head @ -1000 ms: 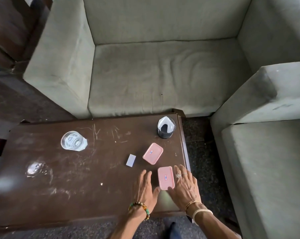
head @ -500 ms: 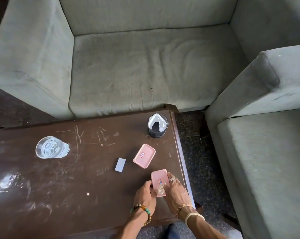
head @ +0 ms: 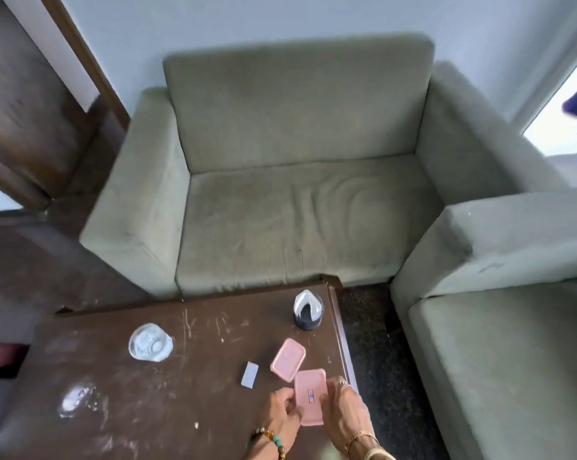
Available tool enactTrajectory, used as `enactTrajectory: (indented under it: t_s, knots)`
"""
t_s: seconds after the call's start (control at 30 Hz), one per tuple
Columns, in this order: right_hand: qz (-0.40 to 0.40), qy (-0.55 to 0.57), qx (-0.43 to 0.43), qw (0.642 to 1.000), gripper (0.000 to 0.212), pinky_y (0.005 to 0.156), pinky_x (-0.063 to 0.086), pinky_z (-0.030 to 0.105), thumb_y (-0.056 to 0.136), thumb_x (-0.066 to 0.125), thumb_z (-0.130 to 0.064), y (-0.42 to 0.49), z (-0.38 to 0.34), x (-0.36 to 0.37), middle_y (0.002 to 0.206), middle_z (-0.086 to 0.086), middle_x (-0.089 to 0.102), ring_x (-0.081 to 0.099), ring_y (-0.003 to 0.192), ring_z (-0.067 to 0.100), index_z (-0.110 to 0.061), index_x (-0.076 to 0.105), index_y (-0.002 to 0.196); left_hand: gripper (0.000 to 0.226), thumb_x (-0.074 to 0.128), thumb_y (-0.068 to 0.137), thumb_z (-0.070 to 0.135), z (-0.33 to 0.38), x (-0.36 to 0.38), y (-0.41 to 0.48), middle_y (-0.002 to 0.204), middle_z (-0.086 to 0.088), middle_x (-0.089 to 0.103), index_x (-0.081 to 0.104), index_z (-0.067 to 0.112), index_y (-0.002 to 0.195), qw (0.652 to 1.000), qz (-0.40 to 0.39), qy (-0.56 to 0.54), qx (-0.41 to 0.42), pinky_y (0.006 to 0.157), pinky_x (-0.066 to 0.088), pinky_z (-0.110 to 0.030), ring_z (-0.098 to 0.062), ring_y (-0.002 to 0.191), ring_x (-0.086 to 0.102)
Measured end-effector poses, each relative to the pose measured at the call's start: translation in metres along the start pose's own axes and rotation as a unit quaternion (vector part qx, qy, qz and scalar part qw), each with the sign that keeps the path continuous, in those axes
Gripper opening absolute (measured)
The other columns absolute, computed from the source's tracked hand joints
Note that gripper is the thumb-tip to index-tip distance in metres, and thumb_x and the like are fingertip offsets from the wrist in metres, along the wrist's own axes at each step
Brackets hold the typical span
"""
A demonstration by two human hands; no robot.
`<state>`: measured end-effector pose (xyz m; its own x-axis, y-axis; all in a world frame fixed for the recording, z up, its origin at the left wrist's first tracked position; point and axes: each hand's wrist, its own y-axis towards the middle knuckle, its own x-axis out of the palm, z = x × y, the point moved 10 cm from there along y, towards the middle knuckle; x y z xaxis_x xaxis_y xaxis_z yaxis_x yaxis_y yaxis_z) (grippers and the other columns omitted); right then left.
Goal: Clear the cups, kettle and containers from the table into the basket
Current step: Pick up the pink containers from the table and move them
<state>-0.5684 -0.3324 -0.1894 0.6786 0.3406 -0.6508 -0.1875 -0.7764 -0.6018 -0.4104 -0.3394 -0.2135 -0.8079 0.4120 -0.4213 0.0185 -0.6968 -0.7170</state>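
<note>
Both hands hold a pink lidded container (head: 310, 395) lifted just above the near right part of the dark wooden table (head: 181, 410). My left hand (head: 284, 415) grips its left edge and my right hand (head: 342, 411) grips its right edge. A second pink container (head: 288, 359) lies on the table just beyond it. A clear glass cup (head: 150, 341) stands at the middle left. A dark cup with white paper inside (head: 308, 310) stands near the far right corner. No basket or kettle is in view.
A small pale card (head: 250, 375) lies left of the pink containers. A shiny wet patch (head: 73, 400) marks the left of the table. A green sofa (head: 297, 194) stands behind the table, another sofa seat (head: 499, 360) at right, with dark floor (head: 370, 343) between.
My hands went from resting flat beside the pink container to gripping it and raising it off the table. The camera tilted up, showing more of the sofa and wall.
</note>
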Motion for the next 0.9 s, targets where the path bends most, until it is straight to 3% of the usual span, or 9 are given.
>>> enactTrajectory:
  t_s: [0.1, 0.17, 0.23, 0.33, 0.37, 0.43, 0.63, 0.8, 0.9]
  knots:
    - [0.010, 0.002, -0.025, 1.000, 0.025, 0.085, 0.046, 0.024, 0.090, 0.047, -0.035, -0.023, -0.042, -0.048, 0.113, -0.006, 0.065, 0.063, 0.106, 0.013, -0.024, 0.051, 0.113, 0.022, 0.059, 0.083, 0.001, 0.056, -0.046, -0.041, 0.093, -0.020, 0.071, 0.071, 0.008, 0.100, 0.999, 0.031, 0.001, 0.034, 0.066, 0.053, -0.026, -0.022, 0.071, 0.062]
    - [0.032, 0.007, -0.058, 0.998, 0.025, 0.080, 0.046, 0.022, 0.087, 0.046, -0.039, -0.044, -0.078, -0.085, 0.102, -0.012, 0.065, 0.064, 0.102, 0.010, -0.027, 0.049, 0.110, 0.023, 0.062, 0.079, 0.009, 0.098, -0.083, -0.077, 0.087, -0.023, 0.070, 0.074, 0.004, 0.097, 0.996, 0.062, -0.002, 0.065, 0.066, 0.051, -0.025, -0.027, 0.077, 0.067]
    - [0.054, 0.027, -0.076, 0.995, 0.019, 0.072, 0.043, 0.022, 0.083, 0.045, -0.037, -0.065, -0.108, -0.114, 0.096, -0.009, 0.066, 0.065, 0.099, 0.011, -0.032, 0.046, 0.101, 0.025, 0.060, 0.076, 0.012, 0.139, -0.110, -0.112, 0.076, -0.018, 0.065, 0.074, 0.002, 0.095, 0.992, 0.069, -0.009, 0.106, 0.057, 0.038, -0.021, -0.017, 0.076, 0.061]
    - [0.085, 0.064, -0.092, 0.990, 0.019, 0.073, 0.043, 0.026, 0.080, 0.046, -0.035, -0.095, -0.142, -0.149, 0.096, -0.003, 0.065, 0.065, 0.101, 0.017, -0.028, 0.050, 0.098, 0.021, 0.058, 0.080, -0.011, 0.175, -0.148, -0.162, 0.060, -0.003, 0.051, 0.069, -0.004, 0.097, 0.980, 0.113, -0.074, 0.144, 0.041, 0.036, -0.016, 0.000, 0.039, 0.048]
    - [0.089, 0.066, -0.100, 0.989, 0.023, 0.077, 0.045, 0.027, 0.082, 0.046, -0.035, -0.102, -0.153, -0.155, 0.100, -0.001, 0.067, 0.064, 0.104, 0.020, -0.028, 0.053, 0.102, 0.021, 0.057, 0.081, -0.017, 0.179, -0.157, -0.174, 0.062, -0.006, 0.052, 0.066, -0.008, 0.099, 0.975, 0.117, -0.111, 0.155, 0.034, 0.035, -0.015, 0.000, 0.028, 0.043]
    - [0.098, 0.058, -0.127, 0.985, 0.025, 0.084, 0.047, 0.029, 0.085, 0.046, -0.034, -0.117, -0.175, -0.167, 0.109, 0.001, 0.069, 0.063, 0.107, 0.024, -0.025, 0.056, 0.106, 0.022, 0.056, 0.085, -0.017, 0.186, -0.173, -0.198, 0.073, -0.018, 0.057, 0.060, -0.009, 0.105, 0.968, 0.133, -0.110, 0.181, 0.028, 0.032, -0.013, -0.003, 0.025, 0.042]
    - [0.115, 0.050, -0.157, 0.980, 0.030, 0.085, 0.049, 0.031, 0.084, 0.044, -0.029, -0.162, -0.215, -0.176, 0.111, 0.002, 0.070, 0.063, 0.107, 0.026, -0.021, 0.060, 0.108, 0.024, 0.060, 0.091, 0.000, 0.173, -0.215, -0.237, 0.078, -0.016, 0.066, 0.057, 0.000, 0.114, 0.957, 0.170, -0.117, 0.203, 0.033, 0.040, -0.015, -0.003, 0.034, 0.051]
    - [0.118, 0.037, -0.187, 0.974, 0.030, 0.085, 0.047, 0.029, 0.086, 0.048, -0.027, -0.202, -0.241, -0.158, 0.115, 0.005, 0.069, 0.062, 0.110, 0.027, -0.021, 0.060, 0.113, 0.016, 0.069, 0.087, 0.016, 0.134, -0.248, -0.255, 0.072, -0.001, 0.072, 0.060, 0.025, 0.097, 0.958, 0.183, -0.110, 0.193, 0.056, 0.060, -0.032, -0.014, 0.055, 0.067]
    - [0.114, 0.022, -0.202, 0.972, 0.030, 0.087, 0.046, 0.029, 0.088, 0.051, -0.028, -0.228, -0.260, -0.130, 0.116, 0.006, 0.069, 0.061, 0.112, 0.027, -0.021, 0.060, 0.116, 0.014, 0.070, 0.085, 0.017, 0.096, -0.270, -0.263, 0.073, -0.002, 0.072, 0.063, 0.022, 0.096, 0.958, 0.176, -0.140, 0.177, 0.058, 0.061, -0.036, -0.013, 0.055, 0.065]
